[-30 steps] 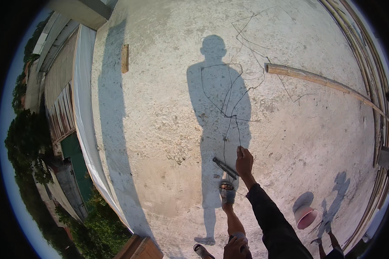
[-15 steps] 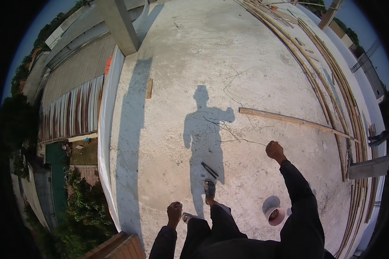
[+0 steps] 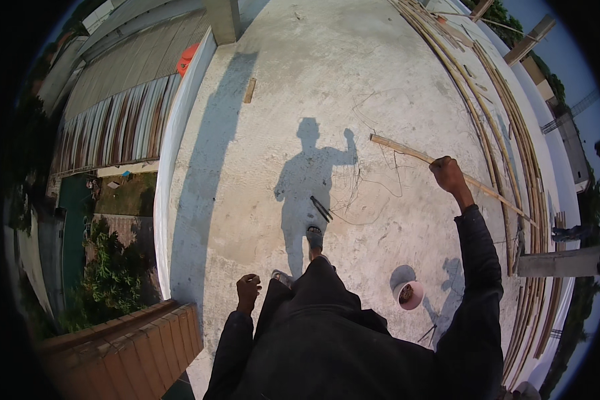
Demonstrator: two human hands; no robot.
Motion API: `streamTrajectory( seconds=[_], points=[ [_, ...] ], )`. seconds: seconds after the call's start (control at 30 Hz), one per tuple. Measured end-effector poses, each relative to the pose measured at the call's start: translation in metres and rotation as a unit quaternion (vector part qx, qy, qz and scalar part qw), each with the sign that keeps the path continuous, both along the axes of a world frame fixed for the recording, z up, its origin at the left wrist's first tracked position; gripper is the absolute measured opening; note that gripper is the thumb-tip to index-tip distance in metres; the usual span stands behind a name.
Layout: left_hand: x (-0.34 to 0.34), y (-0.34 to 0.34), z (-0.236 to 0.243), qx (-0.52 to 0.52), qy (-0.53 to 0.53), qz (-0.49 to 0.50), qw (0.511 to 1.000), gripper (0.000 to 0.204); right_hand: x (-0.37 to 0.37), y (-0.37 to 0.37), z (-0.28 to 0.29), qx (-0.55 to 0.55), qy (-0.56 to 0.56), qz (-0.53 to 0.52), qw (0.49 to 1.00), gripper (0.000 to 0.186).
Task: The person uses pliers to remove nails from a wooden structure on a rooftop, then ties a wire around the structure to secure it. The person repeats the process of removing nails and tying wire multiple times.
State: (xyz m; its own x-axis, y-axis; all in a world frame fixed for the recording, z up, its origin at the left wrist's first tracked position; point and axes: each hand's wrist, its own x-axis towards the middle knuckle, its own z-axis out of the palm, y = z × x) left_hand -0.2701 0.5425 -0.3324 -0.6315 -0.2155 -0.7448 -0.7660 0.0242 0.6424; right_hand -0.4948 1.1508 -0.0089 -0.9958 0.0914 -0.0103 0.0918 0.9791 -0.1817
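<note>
My right hand (image 3: 449, 175) is raised at the right in a fist. A thin dark wire (image 3: 399, 187) hangs in loose loops beside it and appears pinched in the fist; the exact grip is hidden. Behind the fist, a bamboo pole (image 3: 400, 147) lies across the floor; the hand looks to be above it, not on it. My left hand (image 3: 249, 293) hangs low beside my leg, fingers loosely curled and slightly parted, with nothing visible in it. Ahead of my sandalled foot lies a pair of black long-handled pincers (image 3: 321, 209), its handles spread a little.
A small pale pink bucket (image 3: 413, 295) with brown bits inside stands right of my legs. Long bamboo poles (image 3: 513, 127) line the right side. A low wall (image 3: 161, 213) edges the roof slab at left, with a brick parapet (image 3: 133, 343) nearby. A wood block (image 3: 249, 91) lies ahead.
My right hand has risen and moved slightly right, and the wire's loops have shifted. My left hand has shifted left, its fingers looser. The view has moved forward over the floor.
</note>
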Motion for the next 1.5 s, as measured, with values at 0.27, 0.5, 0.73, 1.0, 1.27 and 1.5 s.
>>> streamTrajectory(
  seconds=[0.27,0.5,0.73,1.0,1.27,1.5],
  points=[
    [0.007,-0.009,0.023,0.006,0.035,0.039,0.999,0.030,-0.007,-0.053,0.035,0.181,0.001,0.007,0.983,0.025],
    [-0.024,0.002,0.038,-0.003,0.053,0.054,0.997,0.032,-0.034,-0.072,0.084,0.019,0.145,0.024,0.989,0.032],
    [-0.129,0.095,0.143,0.228,0.117,-0.078,0.964,0.062,-0.032,-0.122,0.156,-0.166,0.131,0.059,0.975,0.029],
    [-0.249,0.187,0.292,0.703,0.182,0.121,0.676,0.088,-0.050,-0.182,0.150,-0.321,0.072,0.215,0.919,0.026],
    [-0.294,0.017,0.289,0.612,0.264,0.514,0.540,0.033,-0.103,-0.190,0.124,-0.364,-0.012,0.193,0.911,0.025],
    [-0.216,-0.110,0.275,0.479,0.378,0.583,0.537,0.030,-0.166,-0.219,0.078,-0.402,-0.051,0.270,0.874,0.024]
  ],
)
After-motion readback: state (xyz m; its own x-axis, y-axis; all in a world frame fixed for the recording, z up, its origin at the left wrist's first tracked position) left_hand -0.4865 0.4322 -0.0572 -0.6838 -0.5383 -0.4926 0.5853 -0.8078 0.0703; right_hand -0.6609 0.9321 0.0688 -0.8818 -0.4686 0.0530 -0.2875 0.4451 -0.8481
